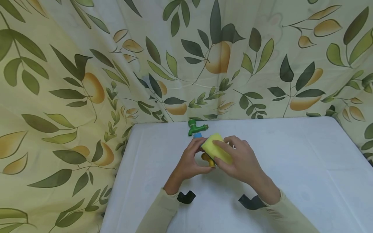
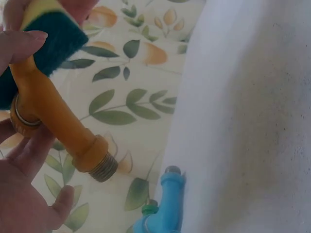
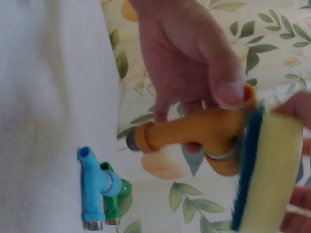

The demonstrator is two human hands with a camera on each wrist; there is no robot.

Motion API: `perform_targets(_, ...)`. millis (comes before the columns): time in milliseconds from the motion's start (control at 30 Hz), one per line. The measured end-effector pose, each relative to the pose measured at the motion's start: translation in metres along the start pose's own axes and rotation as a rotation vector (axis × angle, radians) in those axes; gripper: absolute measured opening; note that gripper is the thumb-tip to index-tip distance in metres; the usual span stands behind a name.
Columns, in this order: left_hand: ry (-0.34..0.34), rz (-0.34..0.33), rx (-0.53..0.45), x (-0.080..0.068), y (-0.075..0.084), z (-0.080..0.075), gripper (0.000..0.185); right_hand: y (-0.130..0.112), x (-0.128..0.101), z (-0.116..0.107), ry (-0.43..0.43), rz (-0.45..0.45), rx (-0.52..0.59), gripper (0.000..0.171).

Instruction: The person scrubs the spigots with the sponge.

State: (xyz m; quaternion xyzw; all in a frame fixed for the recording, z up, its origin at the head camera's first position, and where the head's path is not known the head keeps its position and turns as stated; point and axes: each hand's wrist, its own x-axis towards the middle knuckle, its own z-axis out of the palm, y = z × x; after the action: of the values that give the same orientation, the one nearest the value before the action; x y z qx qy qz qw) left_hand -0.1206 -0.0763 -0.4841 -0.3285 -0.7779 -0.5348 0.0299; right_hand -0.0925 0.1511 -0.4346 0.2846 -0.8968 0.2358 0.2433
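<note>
From the head camera we see both hands meet over the white table (image 1: 291, 155). Our left hand (image 1: 190, 161) grips an orange tap (image 1: 207, 159), and our right hand (image 1: 242, 160) presses a yellow sponge (image 1: 217, 149) onto it. A green tap (image 1: 196, 127) and a blue tap (image 1: 197, 135) lie just behind, near the leaf-print cloth (image 1: 58, 97).

At the left wrist, our fingers (image 2: 19, 46) curl round the orange tap's (image 2: 53, 121) body, its threaded end pointing down; the sponge's dark side touches the top.

At the right wrist, our fingertips (image 3: 296, 109) pinch the sponge (image 3: 272, 170) against the orange tap (image 3: 194, 131).
</note>
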Motion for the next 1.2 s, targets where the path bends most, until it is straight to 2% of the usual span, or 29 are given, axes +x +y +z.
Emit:
perform_targets(167, 0.032, -0.032, 0.023, -0.001, 0.002, -0.002, 0.089, -0.002, -0.001, -0.001, -0.007, -0.019, -0.009, 0.047)
perform_targets(300, 0.003, -0.043, 0.008, 0.0, 0.002, 0.0, 0.088, -0.004, 0.0, 0.001, -0.005, 0.04, -0.009, 0.048)
perform_targets(367, -0.004, -0.049, 0.014, 0.0, 0.002, 0.001, 0.09, -0.007, 0.0, 0.001, -0.012, 0.033, 0.013, 0.049)
perform_targets(500, 0.005, -0.026, 0.036, 0.0, 0.0, 0.001, 0.092, -0.008, 0.0, 0.001, -0.011, 0.004, 0.022, 0.047)
perform_targets(667, 0.016, 0.006, -0.001, 0.001, -0.001, 0.002, 0.09, -0.009, 0.001, 0.002, -0.01, 0.07, 0.009, 0.048)
perform_targets(867, 0.037, 0.009, -0.004, 0.002, 0.0, -0.001, 0.091, -0.009, 0.001, -0.001, -0.026, 0.066, -0.011, 0.047)
perform_targets(1067, 0.036, 0.007, -0.011, 0.002, 0.0, 0.001, 0.092, -0.011, 0.004, 0.0, -0.019, 0.134, -0.004, 0.05)
perform_targets(1200, 0.057, -0.002, 0.031, 0.002, 0.001, 0.0, 0.096, -0.013, 0.003, -0.003, -0.03, 0.1, -0.028, 0.048)
